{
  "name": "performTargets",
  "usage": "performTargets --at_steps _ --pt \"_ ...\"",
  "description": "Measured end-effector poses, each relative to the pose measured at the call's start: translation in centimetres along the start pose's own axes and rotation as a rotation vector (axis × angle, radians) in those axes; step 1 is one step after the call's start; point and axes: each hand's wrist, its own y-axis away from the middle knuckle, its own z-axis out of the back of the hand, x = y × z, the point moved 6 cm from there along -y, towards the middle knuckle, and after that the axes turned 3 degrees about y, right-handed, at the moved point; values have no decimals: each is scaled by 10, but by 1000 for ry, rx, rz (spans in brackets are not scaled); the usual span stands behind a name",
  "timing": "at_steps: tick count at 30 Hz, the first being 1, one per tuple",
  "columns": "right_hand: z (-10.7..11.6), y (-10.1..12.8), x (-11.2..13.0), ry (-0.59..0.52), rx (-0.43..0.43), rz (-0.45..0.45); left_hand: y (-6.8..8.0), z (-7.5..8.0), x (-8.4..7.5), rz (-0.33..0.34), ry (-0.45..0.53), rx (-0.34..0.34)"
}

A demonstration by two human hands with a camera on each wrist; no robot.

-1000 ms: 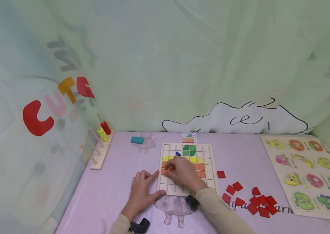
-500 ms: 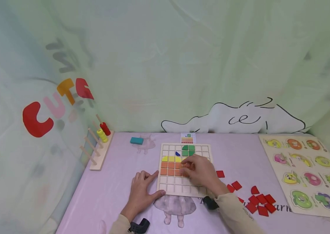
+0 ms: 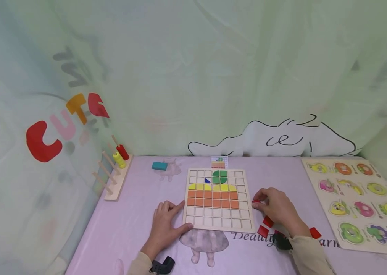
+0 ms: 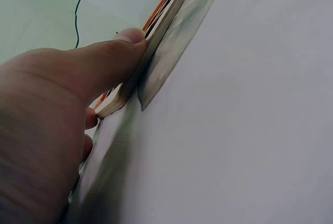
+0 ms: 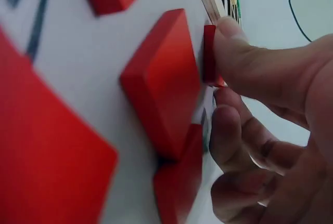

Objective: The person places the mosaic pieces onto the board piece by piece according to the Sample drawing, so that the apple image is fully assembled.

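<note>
A wooden grid board point(image 3: 212, 221) lies on the table, with two rows of orange tiles point(image 3: 208, 195), a yellow row point(image 3: 200, 187), green tiles point(image 3: 220, 179) and one blue piece point(image 3: 207, 180) in its cells. My left hand point(image 3: 166, 225) rests at its lower left corner, thumb on the front edge and index finger on the left edge. Right of the board, my right hand point(image 3: 277, 208) pinches a red square tile point(image 5: 209, 55) between thumb and fingers, close to the tabletop. More red tiles point(image 3: 263, 231) lie under and beside that hand, partly hidden by the wrist.
A small pattern card point(image 3: 219, 162) lies behind the board, a teal block point(image 3: 159, 166) to its left. Farther left stands a wooden peg rack point(image 3: 121, 181) with red and yellow beads. A fruit puzzle board point(image 3: 348, 191) covers the table's right side.
My right hand has moved right, off the board, past the yellow and orange rows, to the red tile beside it, and now pinches that tile. The left hand stays at the corner.
</note>
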Motion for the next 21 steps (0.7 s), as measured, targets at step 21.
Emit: performTargets --at_steps 21 --pt "-1 2 26 -292 -184 29 -1 0 -1 35 -1 32"
